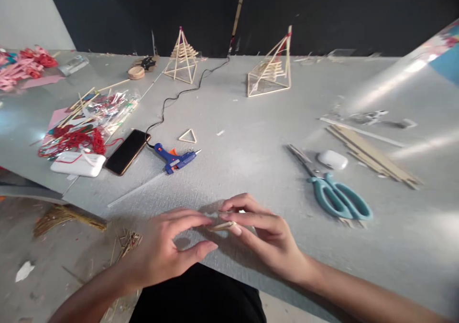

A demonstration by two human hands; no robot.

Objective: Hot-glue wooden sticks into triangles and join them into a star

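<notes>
Close to the table's near edge, my right hand [274, 237] pinches a small pale wooden stick piece [221, 226] between thumb and fingers. Its full shape is partly hidden by the fingertips. My left hand [165, 242] is beside it with thumb and fingers apart, the fingertips close to the piece's left end; whether they touch it I cannot tell. Beyond my hands lie a blue glue gun [175, 160] with a clear glue stick [138, 189] behind it, and a small stick triangle [188, 136].
Two stick pyramids [185, 67] [270, 72] stand at the back. Blue-handled scissors [335, 199], a white case [333, 159] and flat wooden strips [373, 156] lie right. At left are a phone [128, 152], a white power bank [78, 164] and red string [82, 140]. A black cord [179, 93] crosses the table.
</notes>
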